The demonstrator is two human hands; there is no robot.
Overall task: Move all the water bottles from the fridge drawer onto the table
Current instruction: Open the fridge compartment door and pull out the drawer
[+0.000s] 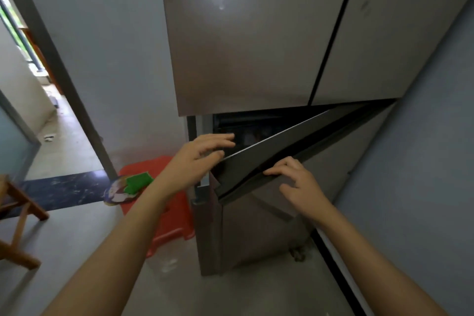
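A tall grey fridge (251, 41) fills the middle of the view. Its lower door (259, 161) stands partly swung out, showing a dark gap (246, 126) behind it. No water bottle can be made out in that dark interior. My left hand (200, 159) reaches at the door's free top corner, fingers extended over the edge. My right hand (295, 182) rests on the door's top edge further right, fingertips hooked over the rim.
A red plastic stool (164, 213) with a green item (138, 181) and a round fan stands left of the fridge. A wooden table leg (20, 210) shows at far left. A doorway (59, 131) opens at back left. A blue-grey wall (415, 187) closes the right.
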